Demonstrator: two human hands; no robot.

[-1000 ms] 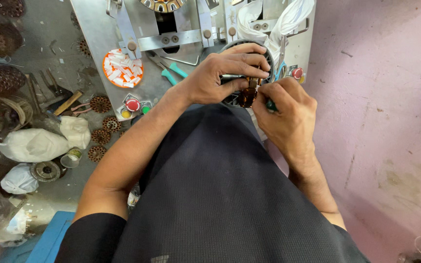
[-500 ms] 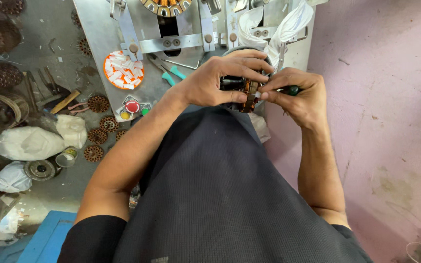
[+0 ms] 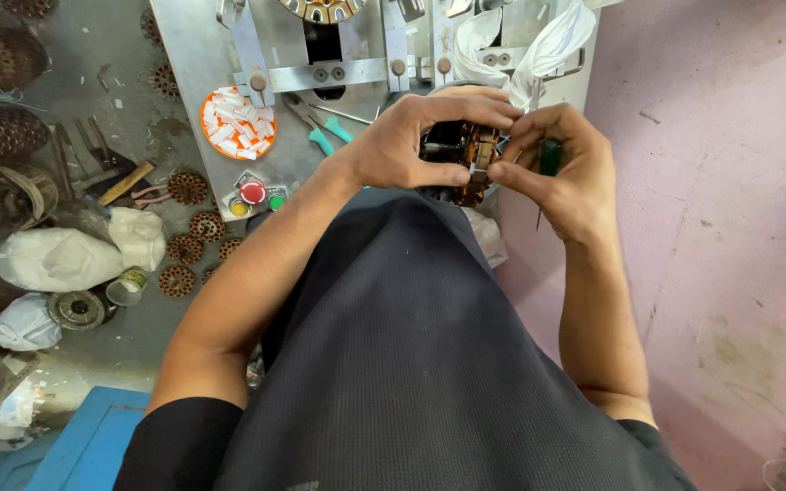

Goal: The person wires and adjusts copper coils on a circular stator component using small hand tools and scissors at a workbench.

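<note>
My left hand point(image 3: 411, 141) grips a round dark motor stator point(image 3: 458, 162) wound with copper wire, held in front of my chest. My right hand point(image 3: 564, 168) is against the stator's right side, its thumb and forefinger pinching a small white strip at the windings. The same hand also holds a green-handled tool point(image 3: 549, 159), whose thin metal tip points down below the palm. Both hands touch the stator above the edge of a grey metal machine bench point(image 3: 202, 64).
On the bench lie an orange dish of white strips point(image 3: 236, 123), teal-handled pliers point(image 3: 320, 127) and coloured push buttons point(image 3: 253, 194). Several wound stators point(image 3: 186, 247), white bags point(image 3: 56, 259) and tins point(image 3: 125, 286) litter the floor at left. A pink wall point(image 3: 711, 182) stands at right.
My right hand has risen from below the stator to its right side and turned palm-in. The stator is lifted a little and the green-handled tool now stands upright.
</note>
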